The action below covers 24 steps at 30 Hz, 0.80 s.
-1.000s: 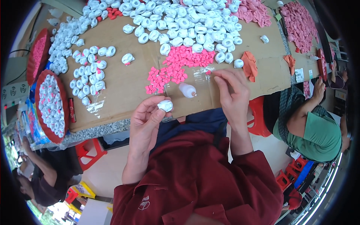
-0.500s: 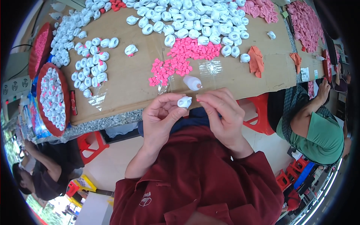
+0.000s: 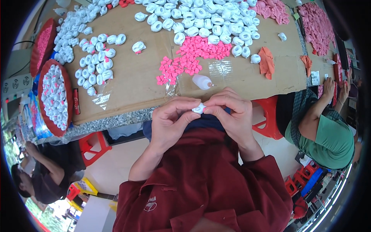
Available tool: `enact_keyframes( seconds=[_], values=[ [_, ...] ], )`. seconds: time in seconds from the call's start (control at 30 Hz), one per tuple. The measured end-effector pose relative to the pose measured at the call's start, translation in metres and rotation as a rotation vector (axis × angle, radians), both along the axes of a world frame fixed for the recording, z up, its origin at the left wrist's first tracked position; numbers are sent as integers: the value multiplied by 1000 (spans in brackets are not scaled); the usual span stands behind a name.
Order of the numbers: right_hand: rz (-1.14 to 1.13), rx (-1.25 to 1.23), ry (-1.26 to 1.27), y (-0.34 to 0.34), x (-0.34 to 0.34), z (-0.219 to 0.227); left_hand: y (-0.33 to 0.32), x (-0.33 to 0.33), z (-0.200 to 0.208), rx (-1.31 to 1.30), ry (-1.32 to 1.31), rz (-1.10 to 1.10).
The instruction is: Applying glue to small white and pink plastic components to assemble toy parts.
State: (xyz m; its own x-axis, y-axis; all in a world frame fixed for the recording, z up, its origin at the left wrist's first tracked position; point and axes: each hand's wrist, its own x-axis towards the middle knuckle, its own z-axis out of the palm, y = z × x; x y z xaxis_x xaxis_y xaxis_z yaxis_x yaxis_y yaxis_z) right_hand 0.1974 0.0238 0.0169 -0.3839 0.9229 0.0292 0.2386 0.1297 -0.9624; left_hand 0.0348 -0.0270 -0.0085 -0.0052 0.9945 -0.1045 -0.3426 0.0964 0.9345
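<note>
Left hand grips one side of a small white ringed piece with thumb and fingers, while the right hand pinches a pink bit against its other side. How squarely the bit sits is hard to tell, since fingertips cover the join. Uneven pressure from the right thumb could skew it; a loose left pinch could let the piece slip and fall. Just beyond both hands lies a nozzled bottle, which a forward knuckle might set rolling. It stands between them and the loose pink pieces; the white pile is farther ahead, an orange cloth ahead-right of the right hand.
</note>
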Motion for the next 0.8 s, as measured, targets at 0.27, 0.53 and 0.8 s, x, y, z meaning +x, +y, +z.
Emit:
enact_keyframes(
  seconds=[0.27,0.53,0.8],
  values=[
    [-51,33,3,-6,-12,-10,3,-21,8,27,298,30],
    [-316,81,-146,4,-6,-16,60,-62,16,277,1346,461],
    [-146,385,-161,18,-15,-21,117,-19,15,216,1118,263]
  ],
)
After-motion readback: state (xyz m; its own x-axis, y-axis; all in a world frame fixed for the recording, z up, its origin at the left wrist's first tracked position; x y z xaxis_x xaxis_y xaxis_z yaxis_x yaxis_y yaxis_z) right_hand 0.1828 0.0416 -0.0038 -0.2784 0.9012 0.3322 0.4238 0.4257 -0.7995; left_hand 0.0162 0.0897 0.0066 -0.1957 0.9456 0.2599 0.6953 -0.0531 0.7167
